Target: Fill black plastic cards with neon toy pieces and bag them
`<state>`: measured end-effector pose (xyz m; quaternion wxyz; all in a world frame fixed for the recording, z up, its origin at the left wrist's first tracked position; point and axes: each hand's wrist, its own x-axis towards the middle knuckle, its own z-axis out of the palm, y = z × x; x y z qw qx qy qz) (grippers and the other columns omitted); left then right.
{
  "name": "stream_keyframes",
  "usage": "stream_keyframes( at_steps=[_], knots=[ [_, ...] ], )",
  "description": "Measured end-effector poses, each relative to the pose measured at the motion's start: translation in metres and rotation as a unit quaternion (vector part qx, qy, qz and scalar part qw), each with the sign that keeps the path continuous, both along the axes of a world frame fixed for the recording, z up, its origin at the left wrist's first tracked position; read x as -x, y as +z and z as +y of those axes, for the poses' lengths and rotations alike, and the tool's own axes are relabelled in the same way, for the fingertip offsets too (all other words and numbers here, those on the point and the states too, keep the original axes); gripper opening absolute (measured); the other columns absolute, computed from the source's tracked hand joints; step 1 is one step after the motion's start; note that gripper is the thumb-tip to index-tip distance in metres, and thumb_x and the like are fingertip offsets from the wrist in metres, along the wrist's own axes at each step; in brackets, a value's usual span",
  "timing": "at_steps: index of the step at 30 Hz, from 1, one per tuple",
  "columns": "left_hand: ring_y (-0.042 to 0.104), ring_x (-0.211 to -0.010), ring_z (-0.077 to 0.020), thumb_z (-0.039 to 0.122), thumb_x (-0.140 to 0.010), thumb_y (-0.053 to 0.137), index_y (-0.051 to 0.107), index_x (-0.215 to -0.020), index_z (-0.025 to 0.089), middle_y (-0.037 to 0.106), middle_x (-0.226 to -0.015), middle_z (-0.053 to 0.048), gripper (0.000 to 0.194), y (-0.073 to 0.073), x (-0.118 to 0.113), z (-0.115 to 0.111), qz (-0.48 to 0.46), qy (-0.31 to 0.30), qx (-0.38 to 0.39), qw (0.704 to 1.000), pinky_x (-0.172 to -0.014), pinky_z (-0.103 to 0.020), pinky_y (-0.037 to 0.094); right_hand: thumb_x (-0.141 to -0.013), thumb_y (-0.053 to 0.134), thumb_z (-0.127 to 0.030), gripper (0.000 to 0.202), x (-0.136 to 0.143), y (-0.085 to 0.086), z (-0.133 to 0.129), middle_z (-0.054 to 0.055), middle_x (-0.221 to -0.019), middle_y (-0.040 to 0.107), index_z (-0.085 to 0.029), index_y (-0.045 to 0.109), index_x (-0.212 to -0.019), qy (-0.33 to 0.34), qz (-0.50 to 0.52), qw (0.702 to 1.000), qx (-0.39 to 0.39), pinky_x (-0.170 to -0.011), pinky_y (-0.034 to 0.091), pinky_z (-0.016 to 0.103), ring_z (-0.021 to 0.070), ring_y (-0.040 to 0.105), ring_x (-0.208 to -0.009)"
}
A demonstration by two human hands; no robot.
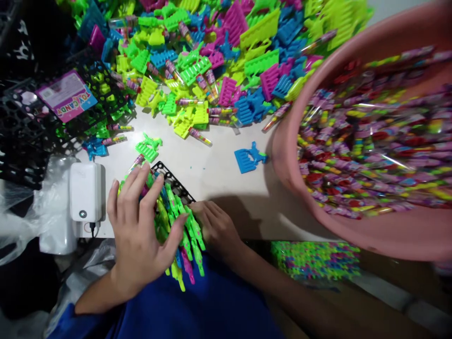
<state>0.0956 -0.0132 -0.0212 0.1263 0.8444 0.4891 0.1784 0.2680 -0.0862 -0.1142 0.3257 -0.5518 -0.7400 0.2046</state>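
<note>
While the left hand [137,235] is spread wide over a close-packed row of coloured toys [192,226], thumb and fingers well apart, the right hand [219,226] is curled narrow at the near end of a black perforated basket [175,181]. Whether the right fingers grip its edge or a toy cannot be told. The toys lie at the basket, before the person's body, at the tabletop's [212,179] near edge; how far they sit inside is hidden. Step in hand, as judged: arranging toys in the basket. The next move would call for steadying the basket and keeping the row aligned under light pressure. Just beyond lies a loose green toy [148,147]; farther right, a blue toy [249,157]. Outermost noted: a heap of toys [196,70] and a pink tub [294,141] of candy tubes [353,165].
</note>
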Motion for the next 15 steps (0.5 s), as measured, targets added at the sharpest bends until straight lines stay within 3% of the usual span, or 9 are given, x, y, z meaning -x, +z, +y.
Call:
stream_keyframes(
  at_steps=[4, 7, 9, 11, 13, 15],
  knots=[
    [0.049, -0.159, -0.0344, 0.042, -0.102, 0.07, 0.051, -0.155, 0.021, 0.057, -0.162, -0.019, 0.06, -0.001, 0.0, 0.0, -0.001, 0.0, -0.013, 1.0, -0.137, -0.053, 0.024, -0.109, 0.04, -0.006, 0.03, 0.002, -0.006, -0.005, 0.009, -0.093, 0.074, -0.02, 0.065, -0.117, -0.01, -0.014, 1.0, -0.014, -0.081, 0.059, 0.037, 0.0249, 0.068, -0.085],
    [0.049, -0.158, -0.033, 0.042, -0.103, 0.07, 0.052, -0.153, 0.021, 0.057, -0.162, -0.019, 0.058, -0.002, 0.0, 0.0, -0.005, 0.006, -0.024, 1.0, -0.137, -0.053, 0.026, -0.102, 0.041, -0.003, 0.037, -0.004, -0.01, -0.008, 0.014, -0.107, 0.077, -0.017, 0.062, -0.128, 0.016, -0.013, 0.999, -0.03, -0.091, 0.062, 0.041, 0.0272, 0.072, -0.1],
    [0.05, -0.158, -0.0323, 0.042, -0.103, 0.07, 0.052, -0.153, 0.021, 0.057, -0.163, -0.018, 0.056, -0.002, 0.0, 0.0, -0.008, 0.006, -0.027, 1.0, -0.137, -0.053, 0.027, -0.094, 0.047, -0.004, 0.04, -0.012, -0.007, -0.004, 0.016, -0.115, 0.076, -0.016, 0.063, -0.128, 0.059, -0.012, 0.998, 0.002, -0.094, 0.063, 0.044, 0.0295, 0.072, -0.106],
    [0.051, -0.157, -0.0319, 0.041, -0.104, 0.069, 0.053, -0.152, 0.021, 0.057, -0.163, -0.018, 0.055, -0.003, 0.001, 0.001, -0.013, 0.005, -0.03, 0.999, -0.137, -0.053, 0.027, -0.09, 0.051, -0.004, 0.035, -0.021, 0.001, 0.005, 0.013, -0.111, 0.076, -0.017, 0.066, -0.119, 0.104, 0.007, 0.991, 0.081, -0.09, 0.064, 0.041, 0.0282, 0.073, -0.1],
    [0.051, -0.157, -0.0315, 0.041, -0.104, 0.07, 0.053, -0.152, 0.021, 0.058, -0.163, -0.018, 0.055, -0.004, 0.001, 0.001, -0.018, 0.006, -0.036, 0.999, -0.137, -0.053, 0.027, -0.096, 0.05, -0.005, 0.028, -0.029, 0.01, 0.023, 0.009, -0.105, 0.076, -0.02, 0.067, -0.113, 0.105, 0.052, 0.984, 0.137, -0.085, 0.063, 0.036, 0.0242, 0.074, -0.094],
    [0.051, -0.157, -0.0311, 0.041, -0.104, 0.07, 0.054, -0.152, 0.022, 0.058, -0.163, -0.017, 0.054, -0.004, 0.001, 0.001, -0.023, 0.01, -0.042, 0.999, -0.137, -0.053, 0.027, -0.106, 0.047, -0.011, 0.027, -0.032, 0.016, 0.047, 0.008, -0.111, 0.077, -0.022, 0.068, -0.118, 0.029, 0.085, 0.989, 0.115, -0.09, 0.062, 0.036, 0.0237, 0.075, -0.103]
  ],
)
